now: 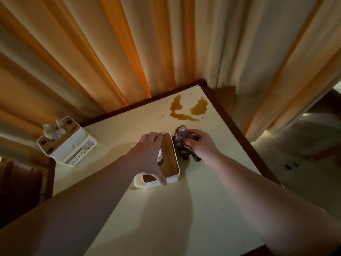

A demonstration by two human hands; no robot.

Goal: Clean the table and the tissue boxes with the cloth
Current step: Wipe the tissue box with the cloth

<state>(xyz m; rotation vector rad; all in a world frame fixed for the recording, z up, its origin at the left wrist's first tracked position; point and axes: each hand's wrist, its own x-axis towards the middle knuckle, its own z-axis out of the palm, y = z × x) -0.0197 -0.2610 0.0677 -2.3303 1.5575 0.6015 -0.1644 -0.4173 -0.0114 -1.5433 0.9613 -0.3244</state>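
Your left hand spans the wood-topped white tissue box mid-table, fingers curled over its far end, thumb on the near rim. Your right hand grips the crumpled dark cloth against the box's right side. Brown glossy spill lies near the far corner; a second stained box sits at the left edge.

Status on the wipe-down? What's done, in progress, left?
Done: nothing clearly. In hand: left hand steadies the near tissue box; right hand presses the dark cloth against its side. Left: brown spill on the table, stained far tissue box.
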